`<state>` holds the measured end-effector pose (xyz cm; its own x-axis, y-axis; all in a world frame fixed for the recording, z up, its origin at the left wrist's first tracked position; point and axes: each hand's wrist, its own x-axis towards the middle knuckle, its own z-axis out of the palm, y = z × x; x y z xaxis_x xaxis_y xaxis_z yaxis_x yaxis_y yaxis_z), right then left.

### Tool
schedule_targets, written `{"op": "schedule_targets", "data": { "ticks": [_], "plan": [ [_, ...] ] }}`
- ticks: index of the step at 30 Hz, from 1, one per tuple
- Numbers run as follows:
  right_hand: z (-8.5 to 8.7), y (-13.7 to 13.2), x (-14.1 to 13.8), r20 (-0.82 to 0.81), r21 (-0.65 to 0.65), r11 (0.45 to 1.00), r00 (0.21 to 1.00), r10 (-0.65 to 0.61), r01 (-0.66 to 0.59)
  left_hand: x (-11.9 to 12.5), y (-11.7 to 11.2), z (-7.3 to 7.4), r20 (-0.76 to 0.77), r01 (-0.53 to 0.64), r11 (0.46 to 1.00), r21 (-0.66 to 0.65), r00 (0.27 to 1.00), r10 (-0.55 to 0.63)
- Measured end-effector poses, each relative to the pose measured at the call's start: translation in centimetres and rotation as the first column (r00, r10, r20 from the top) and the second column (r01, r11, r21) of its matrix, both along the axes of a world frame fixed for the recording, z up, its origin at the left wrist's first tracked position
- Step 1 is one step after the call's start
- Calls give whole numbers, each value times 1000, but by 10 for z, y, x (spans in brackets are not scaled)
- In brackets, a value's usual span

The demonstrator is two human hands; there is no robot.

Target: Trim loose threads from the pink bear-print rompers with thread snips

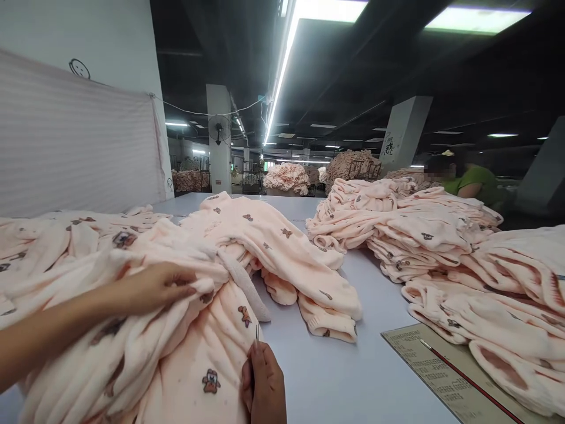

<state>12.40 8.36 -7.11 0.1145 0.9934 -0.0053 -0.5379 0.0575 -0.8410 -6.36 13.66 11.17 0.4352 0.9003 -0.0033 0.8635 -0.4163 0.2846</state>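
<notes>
A peach fleece garment (207,330) printed with small cartoon animals lies in front of me on the white table (344,383). My left hand (154,287) rests flat on its bunched upper folds, fingers pressing the fabric. My right hand (263,386) is low at the garment's edge, pinching a thin metal tool (256,332) that points upward; the tool looks like small snips or tweezers.
More peach garments are heaped at left (53,241), stacked at centre right (397,227) and at far right (512,294). A printed sheet with a red pen (454,368) lies at the table's right front. A person in green (472,181) sits behind the stack.
</notes>
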Motion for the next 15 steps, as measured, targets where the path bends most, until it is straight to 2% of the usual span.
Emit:
{"op": "schedule_targets", "data": {
  "ticks": [2, 4, 5, 6, 7, 8, 9, 10, 13, 15],
  "plan": [
    [-1, 1, 2, -31, -9, 1000, 999, -9, 9, 13, -15, -16, -62, -10, 999, 30, 998, 12],
    [-1, 2, 4, -64, -23, 999, 998, -25, 24, 32, -35, -40, -107, -14, 993, 114, 994, 27],
    [-1, 2, 5, -79, -30, 999, 996, -35, 32, 40, -45, -53, -133, 31, 982, 185, 991, -6],
    [0, 1, 6, -92, -36, 999, 995, -44, 41, 47, -54, -65, -178, 145, 948, 283, 979, -96],
    [2, 1, 6, -105, -40, 998, 993, -54, 50, 50, -62, -76, -260, 309, 854, 419, 942, -214],
    [3, -1, 7, -119, -42, 997, 991, -65, 60, 51, -67, -87, -333, 434, 734, 523, 896, -293],
    [5, -3, 8, -133, -44, 996, 988, -77, 71, 48, -69, -97, -377, 499, 629, 596, 866, -330],
    [5, -6, 9, -147, -47, 996, 985, -88, 82, 43, -68, -107, -397, 518, 552, 654, 855, -333],
    [2, -17, 15, -186, -96, 987, 972, -141, 125, 21, -49, -138, -355, 442, 523, 729, 897, -264],
    [-6, -26, 24, -144, -126, 970, 963, -226, 209, 8, -27, -155, -287, 376, 554, 743, 927, -243]
  ]
}}
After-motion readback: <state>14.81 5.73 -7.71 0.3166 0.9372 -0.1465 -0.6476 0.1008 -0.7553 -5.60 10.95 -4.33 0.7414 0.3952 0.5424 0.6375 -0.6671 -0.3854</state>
